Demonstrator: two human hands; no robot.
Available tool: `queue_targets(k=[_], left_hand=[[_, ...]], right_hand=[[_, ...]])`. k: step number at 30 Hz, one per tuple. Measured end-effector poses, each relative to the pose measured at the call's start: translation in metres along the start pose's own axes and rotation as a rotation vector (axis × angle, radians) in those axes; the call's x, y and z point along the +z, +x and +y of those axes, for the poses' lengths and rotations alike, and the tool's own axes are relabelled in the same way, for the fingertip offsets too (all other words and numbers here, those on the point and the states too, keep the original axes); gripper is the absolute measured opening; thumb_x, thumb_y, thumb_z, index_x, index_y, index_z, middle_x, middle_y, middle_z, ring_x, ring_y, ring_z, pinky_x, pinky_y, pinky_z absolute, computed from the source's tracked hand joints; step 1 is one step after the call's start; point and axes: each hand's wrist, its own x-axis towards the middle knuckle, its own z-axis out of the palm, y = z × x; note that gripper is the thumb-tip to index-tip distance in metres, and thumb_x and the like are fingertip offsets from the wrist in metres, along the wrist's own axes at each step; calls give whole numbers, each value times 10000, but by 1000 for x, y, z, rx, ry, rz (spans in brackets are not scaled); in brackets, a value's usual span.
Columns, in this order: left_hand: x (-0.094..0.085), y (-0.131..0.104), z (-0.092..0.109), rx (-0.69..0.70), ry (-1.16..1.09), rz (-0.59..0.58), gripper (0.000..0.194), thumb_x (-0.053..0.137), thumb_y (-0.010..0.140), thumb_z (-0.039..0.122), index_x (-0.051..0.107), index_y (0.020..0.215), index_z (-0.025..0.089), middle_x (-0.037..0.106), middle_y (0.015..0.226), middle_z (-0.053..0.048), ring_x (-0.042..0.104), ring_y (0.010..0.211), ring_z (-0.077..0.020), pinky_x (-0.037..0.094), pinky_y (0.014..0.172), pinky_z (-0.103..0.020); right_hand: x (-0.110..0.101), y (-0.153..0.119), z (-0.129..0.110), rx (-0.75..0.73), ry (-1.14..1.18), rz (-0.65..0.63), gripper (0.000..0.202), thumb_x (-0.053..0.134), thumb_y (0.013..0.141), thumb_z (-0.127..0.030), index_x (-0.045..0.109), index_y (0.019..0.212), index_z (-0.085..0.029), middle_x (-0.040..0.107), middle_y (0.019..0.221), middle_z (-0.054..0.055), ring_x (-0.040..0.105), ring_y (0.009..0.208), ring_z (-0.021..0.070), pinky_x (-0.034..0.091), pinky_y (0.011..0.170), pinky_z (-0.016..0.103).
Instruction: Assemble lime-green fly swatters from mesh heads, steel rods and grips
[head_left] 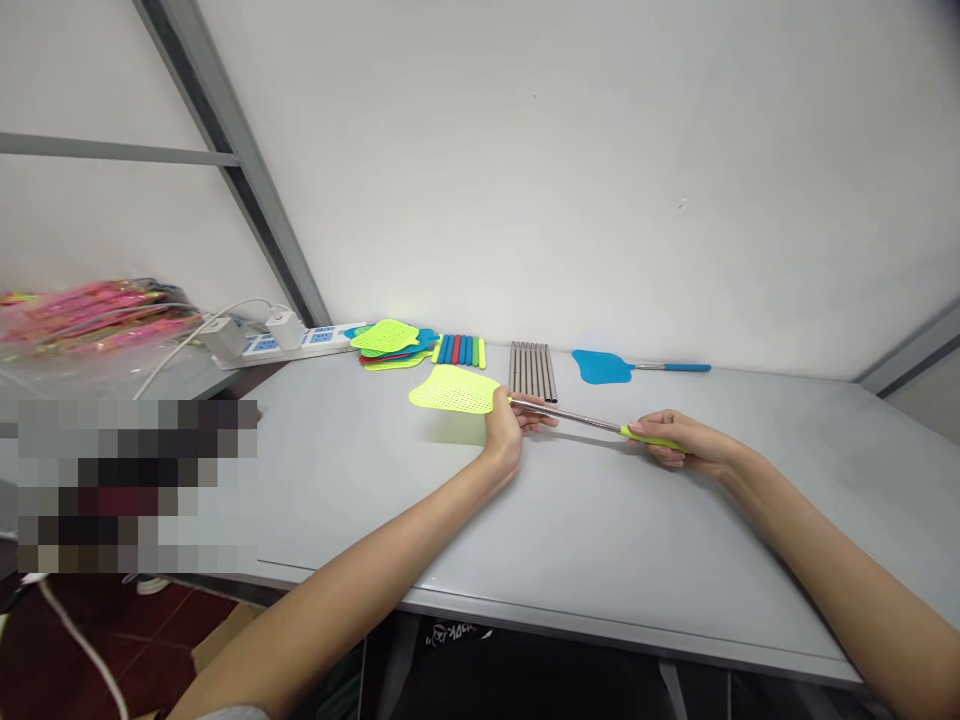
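Observation:
A yellow-green fly swatter point(459, 390) with a metal rod and a matching grip is held above the table, its perforated head pointing left. My left hand point(511, 420) pinches it where the head meets the rod. Around the yellow-green grip my right hand point(679, 440) is closed. Behind my left hand lies a row of metal tubes point(533, 370). Left of them are several coloured grips point(460, 350) in a row and a stack of loose swatter heads point(386, 337). A blue fly swatter point(604, 367) with a blue grip lies farther right, near the wall.
The grey table point(360, 480) runs along a white wall point(525, 180). A white power strip point(322, 340) with plugged-in adapters and a cable sits at the back left. Beyond it are pink items in clear plastic point(97, 315). A pixelated patch covers part of the left side.

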Motion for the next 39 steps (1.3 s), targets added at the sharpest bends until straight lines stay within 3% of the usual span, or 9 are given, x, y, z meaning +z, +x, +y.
queue_targets(k=[9, 17, 29, 39], left_hand=[[0, -2, -2, 76, -7, -105, 448, 247, 757, 356, 552, 529, 120, 659, 612, -133, 593, 469, -184, 375, 486, -260], [-1, 0, 0, 112, -11, -154, 469, 235, 764, 374, 541, 504, 131, 658, 598, -126, 585, 456, -182, 372, 482, -266], [0, 3, -2, 5, -16, -20, 430, 253, 772, 372, 507, 515, 139, 659, 604, -127, 552, 404, -147, 344, 436, -236], [-3, 10, -3, -45, -59, 69, 408, 272, 786, 386, 504, 556, 142, 638, 551, -99, 536, 386, -129, 348, 426, -220]], right_hand=[[3, 2, -2, 175, 126, -103, 341, 569, 725, -450, 558, 650, -117, 222, 380, -105, 96, 345, 13, 108, 293, 145], [9, 4, -1, 215, 201, -150, 333, 534, 747, -455, 557, 691, -128, 203, 378, -113, 90, 326, 11, 111, 274, 125], [16, 2, -8, 99, 124, -44, 311, 552, 736, -447, 573, 733, -137, 291, 382, -84, 162, 353, 30, 132, 334, 167], [26, 1, -12, 7, 52, -3, 336, 541, 718, -490, 495, 634, -169, 397, 436, -54, 240, 377, 49, 192, 366, 196]])
